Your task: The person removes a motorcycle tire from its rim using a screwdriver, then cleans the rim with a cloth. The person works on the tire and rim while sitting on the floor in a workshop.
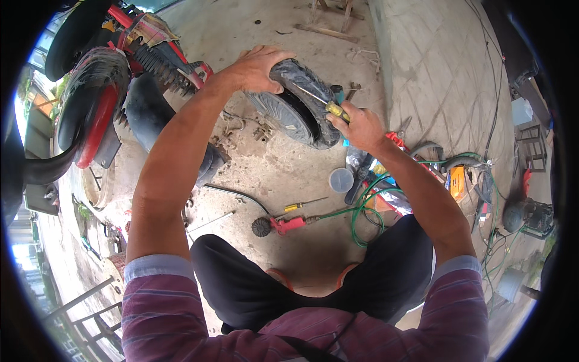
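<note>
A black scooter-type tyre stands tilted on the floor ahead of me, its opening partly toward me. My left hand grips its upper left edge, with the thumb on the near side and the fingers over the top. In my right hand is a screwdriver with a yellow handle, held at the tyre's right side. Its metal shaft points up and left across the tyre's wall. Whether the tip touches the rubber, I cannot tell.
Between my knees and the tyre lie a red air inflator with a round gauge, a green hose and another yellow screwdriver. A round tub sits to the right. Motorbike parts crowd the left; a wooden stand is beyond.
</note>
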Demonstrator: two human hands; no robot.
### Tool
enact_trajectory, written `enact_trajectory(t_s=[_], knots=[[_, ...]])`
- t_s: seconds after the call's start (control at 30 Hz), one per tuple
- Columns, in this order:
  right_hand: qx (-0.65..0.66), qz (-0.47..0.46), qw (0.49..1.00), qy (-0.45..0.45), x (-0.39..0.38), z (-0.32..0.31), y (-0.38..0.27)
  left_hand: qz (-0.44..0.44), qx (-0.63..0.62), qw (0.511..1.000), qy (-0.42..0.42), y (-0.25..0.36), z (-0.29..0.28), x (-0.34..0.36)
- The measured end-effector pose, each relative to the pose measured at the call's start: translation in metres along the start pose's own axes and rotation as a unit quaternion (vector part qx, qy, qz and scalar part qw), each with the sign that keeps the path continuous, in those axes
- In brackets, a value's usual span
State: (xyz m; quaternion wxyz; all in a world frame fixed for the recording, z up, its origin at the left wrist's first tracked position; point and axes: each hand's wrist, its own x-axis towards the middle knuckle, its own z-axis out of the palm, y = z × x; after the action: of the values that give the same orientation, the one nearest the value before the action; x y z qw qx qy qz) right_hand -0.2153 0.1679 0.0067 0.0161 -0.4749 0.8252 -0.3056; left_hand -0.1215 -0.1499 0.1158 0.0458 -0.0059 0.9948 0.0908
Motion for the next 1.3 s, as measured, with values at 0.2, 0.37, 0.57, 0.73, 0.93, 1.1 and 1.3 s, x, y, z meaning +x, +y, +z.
enact_trajectory(t_s=[0.2,0.37,0.57,0.73,0.93,1.1,1.3], knots=[[0.177,0.137,0.974,0.017,-0.086,0.034,-0.009,0.041,0.13,0.991,0.001,0.049,-0.009,-0.022],[0.247,0.164,0.955,-0.034,-0.137,0.027,-0.05,0.009,0.122,0.992,-0.024,0.045,-0.003,-0.04],[0.457,0.245,0.854,-0.032,-0.147,0.042,-0.053,-0.065,0.171,0.983,0.007,0.046,-0.01,-0.046],[0.539,0.29,0.787,-0.071,-0.137,0.043,-0.074,-0.1,0.143,0.984,-0.013,0.045,-0.012,-0.031],[0.589,0.315,0.741,-0.059,-0.103,0.063,-0.081,-0.122,0.111,0.986,0.03,0.019,-0.004,-0.018],[0.602,0.346,0.719,-0.038,-0.071,0.086,-0.082,-0.115,0.115,0.986,0.025,0.014,-0.004,-0.018],[0.618,0.406,0.672,0.014,-0.064,0.067,-0.105,-0.102,0.108,0.988,0.038,0.021,-0.004,-0.02]])
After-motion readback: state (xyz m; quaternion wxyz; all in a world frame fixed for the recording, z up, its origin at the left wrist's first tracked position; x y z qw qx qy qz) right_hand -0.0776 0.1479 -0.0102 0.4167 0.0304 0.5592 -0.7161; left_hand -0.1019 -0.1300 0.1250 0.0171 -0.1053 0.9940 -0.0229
